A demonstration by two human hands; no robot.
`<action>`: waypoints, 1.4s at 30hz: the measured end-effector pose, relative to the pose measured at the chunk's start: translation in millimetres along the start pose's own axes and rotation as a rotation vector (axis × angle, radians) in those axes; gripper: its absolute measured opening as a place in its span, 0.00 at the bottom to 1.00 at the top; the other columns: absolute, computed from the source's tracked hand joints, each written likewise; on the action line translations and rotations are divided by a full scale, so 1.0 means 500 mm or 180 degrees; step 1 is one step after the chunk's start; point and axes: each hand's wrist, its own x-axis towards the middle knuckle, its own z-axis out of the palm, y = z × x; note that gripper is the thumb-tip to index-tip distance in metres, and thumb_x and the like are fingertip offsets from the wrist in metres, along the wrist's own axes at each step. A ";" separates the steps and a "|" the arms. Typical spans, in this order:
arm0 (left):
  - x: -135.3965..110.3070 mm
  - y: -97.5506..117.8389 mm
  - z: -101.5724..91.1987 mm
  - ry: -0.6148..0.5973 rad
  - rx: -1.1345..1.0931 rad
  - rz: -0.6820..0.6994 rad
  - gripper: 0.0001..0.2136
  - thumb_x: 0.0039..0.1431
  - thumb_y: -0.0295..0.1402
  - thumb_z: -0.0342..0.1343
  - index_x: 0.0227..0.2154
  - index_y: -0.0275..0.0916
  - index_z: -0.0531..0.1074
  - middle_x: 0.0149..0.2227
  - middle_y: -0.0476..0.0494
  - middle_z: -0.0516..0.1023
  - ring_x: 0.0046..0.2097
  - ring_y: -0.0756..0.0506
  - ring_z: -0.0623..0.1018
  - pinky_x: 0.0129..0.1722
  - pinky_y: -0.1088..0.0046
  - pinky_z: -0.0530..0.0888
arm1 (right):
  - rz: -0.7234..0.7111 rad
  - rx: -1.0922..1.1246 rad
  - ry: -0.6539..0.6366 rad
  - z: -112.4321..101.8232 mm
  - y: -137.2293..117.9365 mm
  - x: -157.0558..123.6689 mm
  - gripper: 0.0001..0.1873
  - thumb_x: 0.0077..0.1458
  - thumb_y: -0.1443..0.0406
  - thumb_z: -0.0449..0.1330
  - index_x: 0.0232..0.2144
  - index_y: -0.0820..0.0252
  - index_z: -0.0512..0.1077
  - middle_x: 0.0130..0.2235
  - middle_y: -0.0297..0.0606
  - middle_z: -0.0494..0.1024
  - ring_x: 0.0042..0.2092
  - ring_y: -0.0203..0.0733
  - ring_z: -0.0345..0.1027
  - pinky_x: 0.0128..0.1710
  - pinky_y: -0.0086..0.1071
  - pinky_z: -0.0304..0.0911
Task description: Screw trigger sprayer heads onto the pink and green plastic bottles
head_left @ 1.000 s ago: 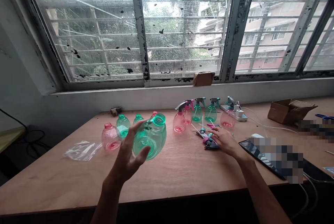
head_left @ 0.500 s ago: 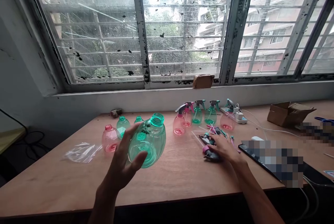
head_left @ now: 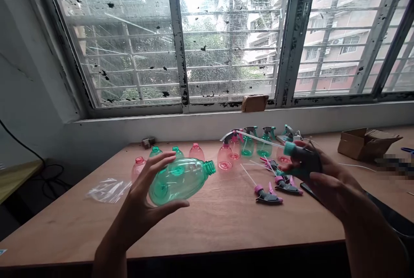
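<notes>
My left hand (head_left: 145, 196) grips a clear green bottle (head_left: 181, 181), tipped on its side in the air with its open threaded neck pointing right. In my right hand (head_left: 333, 183) is a spray trigger head (head_left: 304, 157) with a grey body and a teal collar. Its thin tube slants up and left, above the bottle's neck and apart from it. Below my right hand several loose spray heads lie on the table, among them a grey and pink one (head_left: 270, 197). Behind the held bottle stand open bottles, such as a pink bottle (head_left: 196, 152).
Several bottles fitted with spray heads, one of them pink (head_left: 225, 157), stand toward the window. Clear plastic bags (head_left: 109, 191) lie at the left. An open cardboard box (head_left: 364, 146) sits back right, and a dark flat device (head_left: 313, 194) lies partly behind my right hand.
My right hand has lifted a teal-collared spray head off the pile and raised it. The green bottle in my left hand has tipped from nearly upright to lying sideways, neck rightward.
</notes>
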 end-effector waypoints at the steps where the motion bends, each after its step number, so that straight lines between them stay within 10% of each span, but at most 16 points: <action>1: 0.000 0.005 0.003 -0.0022 -0.0023 0.0018 0.35 0.65 0.53 0.73 0.71 0.60 0.67 0.72 0.40 0.72 0.74 0.28 0.71 0.68 0.47 0.75 | -0.0006 0.0157 0.0058 0.018 -0.016 -0.019 0.29 0.62 0.55 0.74 0.64 0.41 0.78 0.42 0.37 0.86 0.46 0.54 0.85 0.60 0.53 0.78; 8: -0.002 0.013 0.004 0.0093 -0.0110 0.0167 0.33 0.67 0.49 0.73 0.70 0.59 0.68 0.70 0.41 0.74 0.74 0.30 0.71 0.69 0.51 0.73 | -0.0160 0.0374 0.0784 0.097 -0.048 -0.068 0.21 0.55 0.52 0.83 0.47 0.51 0.88 0.31 0.33 0.82 0.30 0.41 0.75 0.34 0.33 0.78; 21: -0.005 0.064 0.054 -0.0493 -0.0297 0.0492 0.37 0.65 0.53 0.72 0.73 0.57 0.64 0.71 0.38 0.73 0.70 0.32 0.76 0.69 0.54 0.75 | 0.0466 0.0261 -0.0051 0.129 -0.027 -0.055 0.25 0.55 0.46 0.81 0.46 0.54 0.88 0.28 0.38 0.88 0.30 0.47 0.85 0.33 0.34 0.83; 32: -0.012 0.081 0.067 0.0021 -0.0678 0.0015 0.48 0.58 0.56 0.76 0.76 0.64 0.58 0.74 0.41 0.73 0.72 0.29 0.75 0.71 0.46 0.73 | 0.0654 0.0533 -0.0938 0.170 -0.020 -0.063 0.21 0.67 0.48 0.75 0.53 0.53 0.83 0.34 0.40 0.90 0.37 0.47 0.86 0.43 0.39 0.83; 42: -0.010 0.071 0.080 -0.0306 -0.0458 0.0305 0.46 0.59 0.58 0.75 0.74 0.59 0.58 0.76 0.34 0.69 0.75 0.27 0.72 0.71 0.44 0.74 | 0.0446 0.0052 -0.0216 0.224 0.005 -0.067 0.23 0.49 0.53 0.86 0.44 0.54 0.87 0.38 0.34 0.84 0.34 0.40 0.79 0.33 0.30 0.83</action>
